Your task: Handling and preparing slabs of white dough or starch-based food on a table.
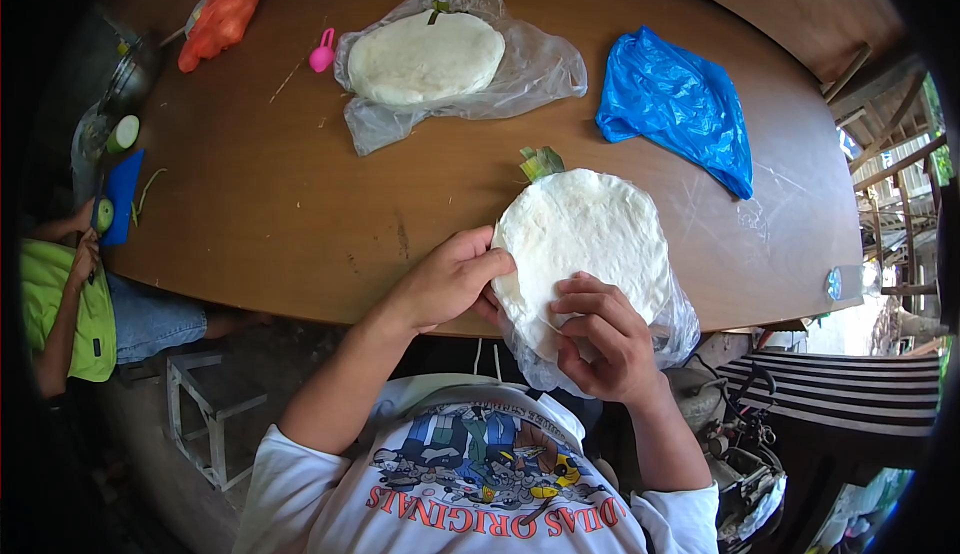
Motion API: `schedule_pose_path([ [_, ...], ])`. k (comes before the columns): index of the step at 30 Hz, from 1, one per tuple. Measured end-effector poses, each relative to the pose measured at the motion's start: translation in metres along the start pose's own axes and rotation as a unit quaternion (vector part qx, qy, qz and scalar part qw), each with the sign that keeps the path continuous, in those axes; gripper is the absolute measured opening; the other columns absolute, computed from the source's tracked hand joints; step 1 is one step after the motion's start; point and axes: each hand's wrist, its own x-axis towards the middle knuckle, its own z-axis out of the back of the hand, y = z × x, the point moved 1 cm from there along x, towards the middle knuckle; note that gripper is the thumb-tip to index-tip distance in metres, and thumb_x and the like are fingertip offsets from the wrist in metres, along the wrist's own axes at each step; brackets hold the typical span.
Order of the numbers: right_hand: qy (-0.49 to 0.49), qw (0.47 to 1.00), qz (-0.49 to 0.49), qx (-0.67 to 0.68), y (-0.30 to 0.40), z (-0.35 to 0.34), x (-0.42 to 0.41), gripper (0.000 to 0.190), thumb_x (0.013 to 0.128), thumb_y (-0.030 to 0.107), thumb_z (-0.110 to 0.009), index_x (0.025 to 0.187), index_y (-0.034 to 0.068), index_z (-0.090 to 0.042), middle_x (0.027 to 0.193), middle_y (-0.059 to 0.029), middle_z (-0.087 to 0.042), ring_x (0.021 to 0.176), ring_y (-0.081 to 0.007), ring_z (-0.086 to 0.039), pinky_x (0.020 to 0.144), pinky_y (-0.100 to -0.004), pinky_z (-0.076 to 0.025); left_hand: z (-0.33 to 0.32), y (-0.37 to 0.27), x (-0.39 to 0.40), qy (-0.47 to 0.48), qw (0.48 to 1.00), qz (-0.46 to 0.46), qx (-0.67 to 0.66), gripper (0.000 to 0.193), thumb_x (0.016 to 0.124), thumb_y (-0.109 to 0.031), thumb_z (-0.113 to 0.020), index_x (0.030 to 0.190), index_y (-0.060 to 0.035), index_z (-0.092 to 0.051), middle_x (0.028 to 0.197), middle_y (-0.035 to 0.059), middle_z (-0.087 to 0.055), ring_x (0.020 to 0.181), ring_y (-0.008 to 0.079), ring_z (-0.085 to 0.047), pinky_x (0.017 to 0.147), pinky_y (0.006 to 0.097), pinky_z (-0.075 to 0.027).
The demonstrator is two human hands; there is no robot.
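Observation:
A thick white round slab, perhaps dough, cheese or rice cake, lies at the table's near edge, partly over clear plastic. My left hand grips its left rim, thumb on top and fingers underneath. On the slab's lower part rest the curled fingers of my right hand. Its thumb and index finger are close together by a thin edge or strand; whether they pinch it is unclear. A green leaf piece sticks out at the slab's upper left. Farther back, a second white slab sits on a clear plastic bag.
A blue plastic bag lies at right, a pink spoon-like object and an orange bag at back left. At far left, another person's hands hold a knife and a green vegetable by a blue board. A stool stands below.

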Motion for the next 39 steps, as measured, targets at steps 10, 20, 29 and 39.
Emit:
schedule_pose_path([
  [10,0.005,0.996,-0.006,0.084,-0.016,0.02,-0.007,0.016,0.07,-0.002,-0.072,0.081,0.004,-0.062,0.108,-0.013,-0.071,0.111,-0.0349,-0.071,0.106,-0.0491,-0.055,-0.002,-0.005,0.013,0.049,0.994,-0.015,0.095,0.036,0.103,-0.027,-0.065,0.128,-0.0005,-0.066,0.111,0.0084,-0.075,0.092,0.0124,-0.072,0.071,0.0286,-0.062],
  [20,0.04,0.996,0.002,0.083,-0.018,0.025,-0.005,0.014,0.075,0.002,-0.072,0.084,0.004,-0.061,0.108,-0.0137,-0.07,0.111,-0.0362,-0.069,0.098,-0.0458,-0.056,-0.009,-0.004,0.032,0.025,0.989,-0.087,0.115,0.043,0.1,-0.025,-0.072,0.131,0.0035,-0.063,0.113,0.0075,-0.073,0.095,0.012,-0.068,0.08,0.0295,-0.057],
  [29,0.031,0.966,-0.253,-0.036,0.037,0.026,0.045,0.029,0.092,0.024,-0.079,0.107,0.003,-0.066,0.103,-0.0163,-0.071,0.104,-0.0325,-0.069,0.091,-0.0402,-0.054,-0.038,0.005,0.012,-0.041,0.972,-0.176,0.147,0.049,0.1,-0.017,-0.069,0.138,0.0031,-0.045,0.127,0.0165,-0.065,0.115,0.0201,-0.063,0.098,0.0375,-0.052],
  [39,0.033,0.935,-0.291,0.202,0.005,0.034,0.061,0.02,0.101,0.017,-0.071,0.097,-0.002,-0.067,0.081,-0.0077,-0.07,0.077,-0.0138,-0.064,0.073,-0.0315,-0.053,-0.044,-0.009,-0.021,-0.077,0.961,-0.241,0.115,0.051,0.101,-0.018,-0.069,0.137,0.0018,-0.038,0.132,0.015,-0.055,0.121,0.0166,-0.053,0.106,0.0349,-0.046],
])
